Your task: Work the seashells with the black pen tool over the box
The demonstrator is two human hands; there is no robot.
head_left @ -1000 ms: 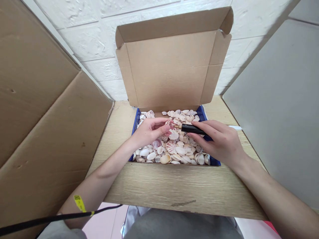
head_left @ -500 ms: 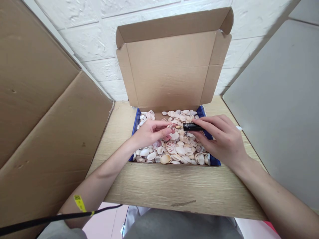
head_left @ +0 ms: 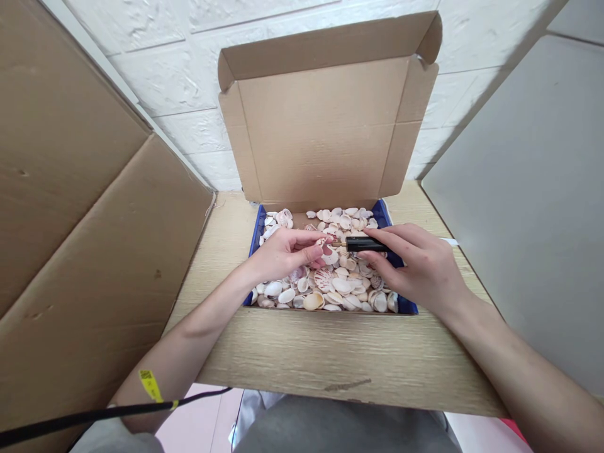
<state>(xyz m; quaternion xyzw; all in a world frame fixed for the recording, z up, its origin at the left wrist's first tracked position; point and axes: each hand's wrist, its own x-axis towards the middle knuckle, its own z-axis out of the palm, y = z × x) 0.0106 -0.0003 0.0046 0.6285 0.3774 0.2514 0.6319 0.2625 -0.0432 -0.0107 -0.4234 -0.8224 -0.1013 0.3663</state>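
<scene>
My left hand (head_left: 289, 253) is closed, pinching a small reddish-and-white seashell (head_left: 323, 242) between thumb and fingers. From the right, my right hand (head_left: 415, 261) grips a black, pen-like mini drill (head_left: 364, 244) with a brass-coloured chuck. The drill lies level, its tip at the shell; whether the bit is inside the shell is too small to tell. Below both hands is an open cardboard box with a blue inside (head_left: 257, 242), holding many loose seashells (head_left: 342, 286), mostly white and cream. One larger scallop shell (head_left: 324, 279) has reddish stripes.
The box's raised lid (head_left: 321, 126) leans toward a white brick-pattern wall (head_left: 155, 82). A cardboard panel (head_left: 117, 245) stands on the left, a grey panel (head_left: 528, 189) on the right. A black cable (head_left: 94, 415) with a yellow tag crosses the lower left, before the wooden table (head_left: 302, 352).
The drill has turned slightly about its length, so its printed marking no longer shows. My right hand has shifted a little, its fingers lower. My left hand stays nearly still with the shell.
</scene>
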